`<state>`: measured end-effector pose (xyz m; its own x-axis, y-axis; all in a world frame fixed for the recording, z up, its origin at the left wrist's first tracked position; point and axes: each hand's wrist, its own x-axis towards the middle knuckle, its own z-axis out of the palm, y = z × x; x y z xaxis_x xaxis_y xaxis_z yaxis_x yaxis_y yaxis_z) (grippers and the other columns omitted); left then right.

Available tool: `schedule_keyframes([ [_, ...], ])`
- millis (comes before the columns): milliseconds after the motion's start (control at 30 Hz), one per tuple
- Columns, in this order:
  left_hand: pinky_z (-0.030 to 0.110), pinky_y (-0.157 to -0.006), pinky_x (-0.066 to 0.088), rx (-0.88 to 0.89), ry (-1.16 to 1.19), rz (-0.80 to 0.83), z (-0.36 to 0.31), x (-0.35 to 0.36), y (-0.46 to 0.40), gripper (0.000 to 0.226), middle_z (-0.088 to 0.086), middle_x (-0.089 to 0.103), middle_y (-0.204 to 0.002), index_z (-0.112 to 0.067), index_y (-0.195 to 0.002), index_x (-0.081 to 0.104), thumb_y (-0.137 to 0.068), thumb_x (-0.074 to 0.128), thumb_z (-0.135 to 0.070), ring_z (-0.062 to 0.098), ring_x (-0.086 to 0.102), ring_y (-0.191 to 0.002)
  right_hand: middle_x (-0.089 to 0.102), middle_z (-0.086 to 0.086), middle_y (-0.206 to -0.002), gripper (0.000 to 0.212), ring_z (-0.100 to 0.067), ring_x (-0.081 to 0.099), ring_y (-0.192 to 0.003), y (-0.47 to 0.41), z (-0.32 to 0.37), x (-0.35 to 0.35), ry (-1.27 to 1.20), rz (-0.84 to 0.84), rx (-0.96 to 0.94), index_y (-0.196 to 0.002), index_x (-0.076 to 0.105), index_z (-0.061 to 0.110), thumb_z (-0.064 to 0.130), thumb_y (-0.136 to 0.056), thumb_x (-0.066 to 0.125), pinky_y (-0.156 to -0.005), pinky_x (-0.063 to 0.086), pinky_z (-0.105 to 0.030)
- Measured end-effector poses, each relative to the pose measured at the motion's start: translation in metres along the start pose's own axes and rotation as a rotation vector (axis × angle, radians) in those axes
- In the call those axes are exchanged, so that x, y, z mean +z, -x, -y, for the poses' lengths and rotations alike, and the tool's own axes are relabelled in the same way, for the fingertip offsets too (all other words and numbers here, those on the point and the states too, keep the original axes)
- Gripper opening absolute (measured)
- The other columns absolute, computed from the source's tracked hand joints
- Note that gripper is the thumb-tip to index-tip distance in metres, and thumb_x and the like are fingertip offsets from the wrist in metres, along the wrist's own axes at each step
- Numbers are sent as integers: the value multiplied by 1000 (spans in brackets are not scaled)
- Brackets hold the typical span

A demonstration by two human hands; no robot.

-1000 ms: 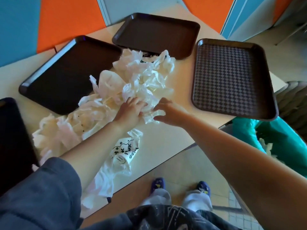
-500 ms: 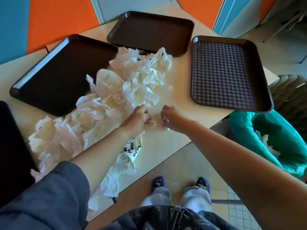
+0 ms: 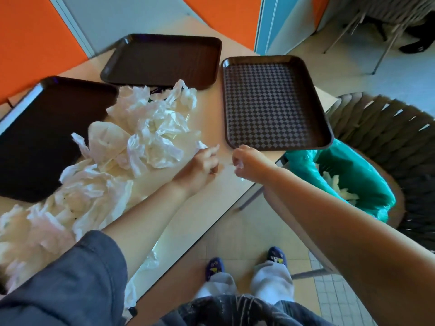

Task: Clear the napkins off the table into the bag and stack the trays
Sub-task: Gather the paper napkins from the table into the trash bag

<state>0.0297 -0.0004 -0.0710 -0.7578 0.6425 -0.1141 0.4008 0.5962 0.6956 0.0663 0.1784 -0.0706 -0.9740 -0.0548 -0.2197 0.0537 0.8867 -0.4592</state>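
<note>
Napkins point(image 3: 131, 147) heaped in a crumpled white drift across the bench point(image 3: 207, 201), from the near left edge up between the trays; a few already down in the green bag point(image 3: 353, 175) hanging off the bench's right end, just below the checkered tray point(image 3: 275, 102). Well short of done, by the look of it: most of the pile not yet cleared, and no stacking begun, with the checkered tray, the far tray point(image 3: 162, 58) and the left tray point(image 3: 47, 137) all lying apart and flat. Left hand point(image 3: 202, 162) at the pile's right edge, fingers loosely curled and resting on the bench beside the nearest napkin, gripping nothing that shows. Right hand point(image 3: 247, 161) just beside it, near the checkered tray's front rim, fingers curled and pinching a small white scrap point(image 3: 239, 166); blurred, so hard to tell how much paper is in the pinch. Bag close by for the drop.
</note>
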Motion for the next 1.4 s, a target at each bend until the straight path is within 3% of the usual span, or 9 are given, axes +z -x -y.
schedule_keyframes([
  [100,38,-81,44,275,-192,-25,-23,7,-15,13,28,63,-82,9,-65,56,-73,63,17,40,62,-91,52,-6,-103,14,-22,53,-89,7,-25,-13,-11,-48,33,-94,59,11,8,-81,60,-69,46,-27],
  [267,45,-81,46,381,-324,-94,-61,29,-52,22,18,62,-66,2,-61,57,-74,73,-5,39,62,-94,54,-6,-106,15,-17,52,-89,22,-74,-40,-8,-108,76,-95,59,14,13,-81,64,-68,41,-22],
  [467,45,-106,31,370,-296,5,-108,78,-107,21,19,66,-93,2,-77,61,-86,64,-17,34,48,-123,56,-9,-106,17,-25,55,-96,45,-140,-76,-58,-159,150,-95,61,11,13,-78,63,-78,46,-30],
  [767,42,-82,47,483,-126,192,-187,165,-175,8,18,58,-95,1,-85,56,-86,62,-4,31,57,-89,52,-11,-123,45,-27,51,-111,95,-260,-99,-142,-220,372,-122,50,14,12,-79,63,-92,43,-34],
  [933,3,-85,35,409,13,187,-206,215,-196,29,19,47,-108,5,-104,54,-85,66,-13,19,51,-96,47,-15,-119,41,-31,52,-102,117,-310,-88,-144,-146,444,-120,51,9,7,-81,62,-83,41,-33],
  [1067,23,-73,37,315,-72,209,-200,240,-206,24,12,48,-88,-1,-89,57,-87,64,-24,19,47,-75,49,-13,-115,34,-30,53,-99,122,-334,-68,-166,-50,469,-113,55,9,3,-79,60,-81,41,-32],
  [1167,39,-84,42,353,-180,267,-193,249,-211,9,22,58,-91,4,-86,62,-83,63,-4,31,54,-92,54,-11,-115,34,-28,54,-104,119,-342,-57,-163,38,447,-112,59,11,7,-78,62,-86,42,-33],
  [1267,35,-108,30,401,-199,313,-188,254,-213,23,24,62,-112,7,-99,66,-80,54,13,36,48,-122,54,-11,-116,34,-27,53,-105,117,-347,-51,-167,53,442,-112,60,12,4,-79,57,-87,41,-32],
  [1400,28,-110,24,393,-198,307,-184,253,-205,45,22,55,-128,5,-112,63,-76,42,22,33,45,-126,55,-11,-114,35,-28,54,-102,114,-347,-50,-159,48,435,-112,61,13,1,-80,51,-85,42,-33],
])
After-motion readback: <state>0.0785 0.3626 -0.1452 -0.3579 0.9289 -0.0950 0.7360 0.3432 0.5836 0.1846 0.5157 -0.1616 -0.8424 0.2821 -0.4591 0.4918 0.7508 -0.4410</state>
